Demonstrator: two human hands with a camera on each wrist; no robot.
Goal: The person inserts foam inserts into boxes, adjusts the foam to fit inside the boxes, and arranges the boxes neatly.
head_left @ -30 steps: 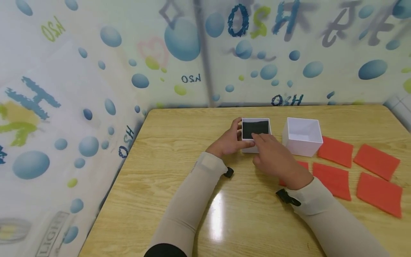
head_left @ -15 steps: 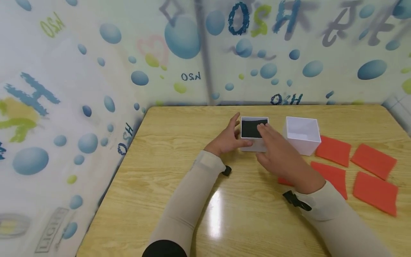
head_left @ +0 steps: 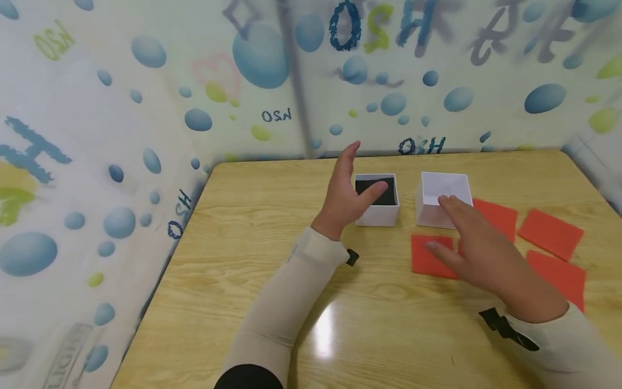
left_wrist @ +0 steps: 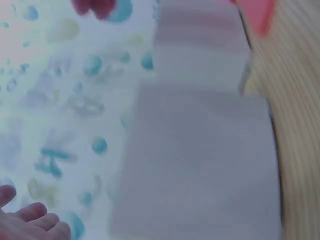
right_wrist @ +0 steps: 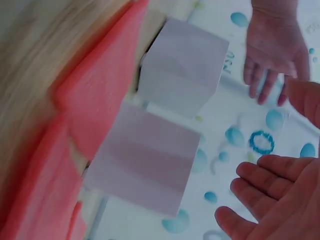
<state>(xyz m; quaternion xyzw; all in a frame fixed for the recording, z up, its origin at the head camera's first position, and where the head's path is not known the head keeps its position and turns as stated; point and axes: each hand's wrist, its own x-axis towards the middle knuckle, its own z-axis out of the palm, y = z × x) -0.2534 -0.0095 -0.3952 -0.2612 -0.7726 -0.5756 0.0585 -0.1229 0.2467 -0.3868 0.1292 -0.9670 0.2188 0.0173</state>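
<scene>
Two white boxes stand side by side near the table's back. The left box [head_left: 376, 216] holds a dark, flat piece [head_left: 389, 198] that covers its inside. My left hand [head_left: 340, 204] is raised beside and over this box, fingers spread, its thumb across the opening in the head view. The right box [head_left: 430, 214] shows bare white inner walls. In front of it my right hand [head_left: 486, 265] hovers with straight fingers and nothing in it. Below its thumb lies a red folded cloth-like piece [head_left: 427, 258]. Both wrist views show the boxes' plain outer sides, slightly blurred.
More flat red pieces [head_left: 551, 233] lie on the wooden table [head_left: 233, 259], to the right of the boxes. A patterned wall covering [head_left: 320, 97] with blue bubbles and letters rises behind the table and along its left side.
My right hand has left the dark piece in the left box and moved right, toward the red pieces. My left hand has let go of that box and lifted, fingers spread.
</scene>
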